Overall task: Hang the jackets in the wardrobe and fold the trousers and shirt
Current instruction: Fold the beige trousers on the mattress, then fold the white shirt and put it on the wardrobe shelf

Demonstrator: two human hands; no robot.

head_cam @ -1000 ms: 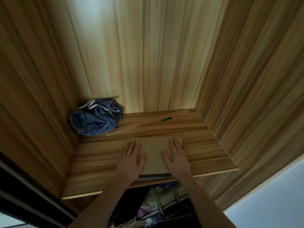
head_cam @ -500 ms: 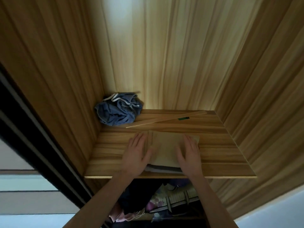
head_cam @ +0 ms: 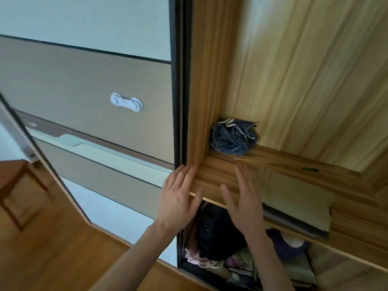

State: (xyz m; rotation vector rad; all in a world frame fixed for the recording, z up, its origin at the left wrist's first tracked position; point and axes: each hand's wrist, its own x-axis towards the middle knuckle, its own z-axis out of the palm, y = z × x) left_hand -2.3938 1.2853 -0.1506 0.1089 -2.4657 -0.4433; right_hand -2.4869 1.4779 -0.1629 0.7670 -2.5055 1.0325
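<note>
Left hand (head_cam: 177,201) open, fingers straight and together, at front left corner of light wooden wardrobe shelf (head_cam: 218,175) — contact with shelf edge not certain. Right hand (head_cam: 244,203) open, fingers extended, over shelf front, just left of flat-folded beige garment (head_cam: 298,198); holding nothing. Garment flat on shelf atop a darker folded layer. Crumpled blue cloth with white drawstrings (head_cam: 233,138) in back left corner. Thin wooden strip (head_cam: 294,164) lying behind garment. Dark clothes (head_cam: 218,234) below shelf — details blurred.
</note>
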